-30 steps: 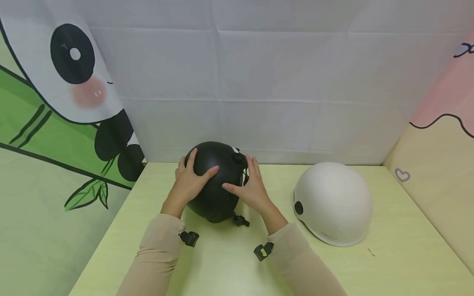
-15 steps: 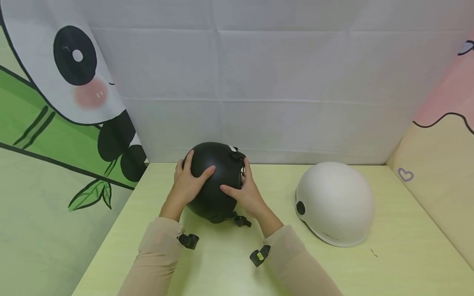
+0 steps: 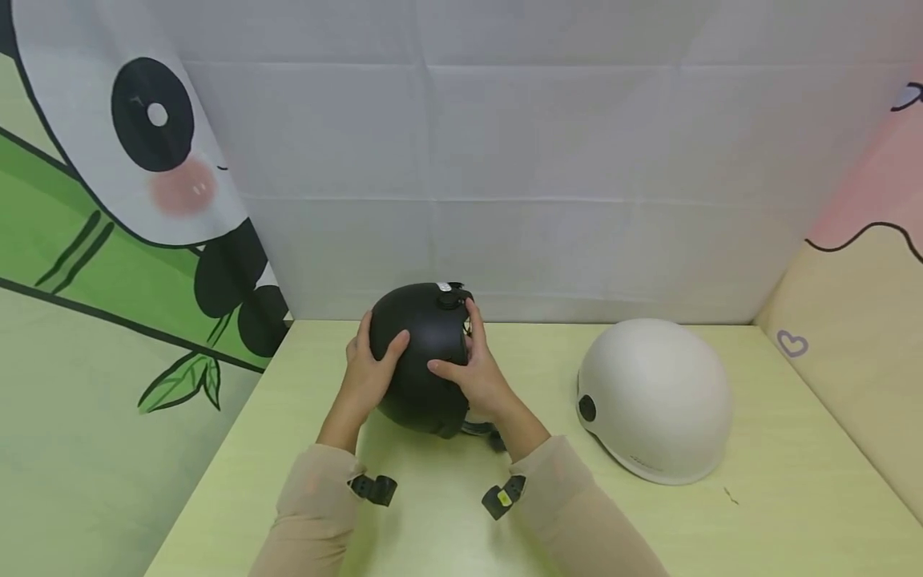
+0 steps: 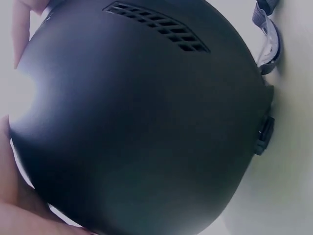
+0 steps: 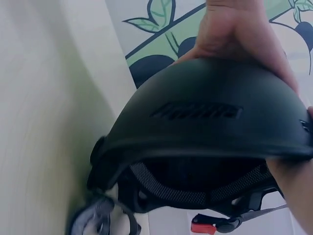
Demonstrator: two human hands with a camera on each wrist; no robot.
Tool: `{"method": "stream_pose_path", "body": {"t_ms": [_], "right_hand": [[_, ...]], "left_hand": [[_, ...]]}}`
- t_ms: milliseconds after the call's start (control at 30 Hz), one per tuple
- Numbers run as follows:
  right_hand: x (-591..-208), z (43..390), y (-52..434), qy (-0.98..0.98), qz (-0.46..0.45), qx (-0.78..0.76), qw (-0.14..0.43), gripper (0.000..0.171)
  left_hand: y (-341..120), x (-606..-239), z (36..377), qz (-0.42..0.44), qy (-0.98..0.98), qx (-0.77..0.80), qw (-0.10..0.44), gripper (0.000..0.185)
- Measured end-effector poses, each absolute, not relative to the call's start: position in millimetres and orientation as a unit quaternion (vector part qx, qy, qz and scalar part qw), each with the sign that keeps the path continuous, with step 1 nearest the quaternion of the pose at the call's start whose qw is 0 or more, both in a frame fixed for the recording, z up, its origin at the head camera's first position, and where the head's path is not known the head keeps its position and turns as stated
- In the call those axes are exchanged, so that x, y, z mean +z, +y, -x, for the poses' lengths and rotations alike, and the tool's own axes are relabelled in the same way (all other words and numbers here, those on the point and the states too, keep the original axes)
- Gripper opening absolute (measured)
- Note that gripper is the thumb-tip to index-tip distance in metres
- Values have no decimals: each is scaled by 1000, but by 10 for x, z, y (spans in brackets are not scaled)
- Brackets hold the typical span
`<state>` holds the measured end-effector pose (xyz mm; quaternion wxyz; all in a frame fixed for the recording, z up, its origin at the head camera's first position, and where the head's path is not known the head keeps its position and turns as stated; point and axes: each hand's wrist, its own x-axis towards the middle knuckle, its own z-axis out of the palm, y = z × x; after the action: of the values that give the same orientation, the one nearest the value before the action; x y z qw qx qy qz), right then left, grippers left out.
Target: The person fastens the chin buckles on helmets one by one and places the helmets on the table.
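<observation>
Here, both hands' fingers curled round the tilted black helmet (image 3: pixel 421 353), its padded hollow otherwise empty.

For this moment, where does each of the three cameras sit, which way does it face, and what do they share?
Head: worn high, looking forward and down at the table; shows both sleeves, the left hand and right hand on the black helmet, with the white helmet beside it.
Left wrist: close against the black helmet's vented shell; left fingers at the frame edge.
Right wrist: looks under the helmet rim at its padding; the left hand shows on top.
All three views share the black helmet.
</observation>
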<state>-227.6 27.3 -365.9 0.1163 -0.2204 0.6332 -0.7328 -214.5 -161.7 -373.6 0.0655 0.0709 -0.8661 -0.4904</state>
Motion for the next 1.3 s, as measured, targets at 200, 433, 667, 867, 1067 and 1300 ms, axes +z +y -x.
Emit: {"method": "stream_pose_path", "body": {"t_ms": [200,433,667,867,1067,1300], "right_hand": [[-3646,2265,237,581,216,-772,138,100],[-3625,2240,223,584,213,-771,138,101],[-3596,2222,211,604,218,-754,134,101],[-3606,2211,201,624,220,-739,130,101],[-3637,2177,181,689,211,-685,110,101],[-3533,2076,194,709,216,-663,106,100]], "left_hand": [[-1595,-3816,2102,-69,-850,-516,80,85],[-1594,-3821,2075,-62,-857,-506,79,85],[-1571,-3896,2064,-53,-841,-533,79,82],[-1565,-3963,2072,-33,-813,-575,83,79],[-1574,-4075,2066,-31,-790,-609,65,75],[-1554,-4166,2045,-24,-778,-626,58,73]]}}
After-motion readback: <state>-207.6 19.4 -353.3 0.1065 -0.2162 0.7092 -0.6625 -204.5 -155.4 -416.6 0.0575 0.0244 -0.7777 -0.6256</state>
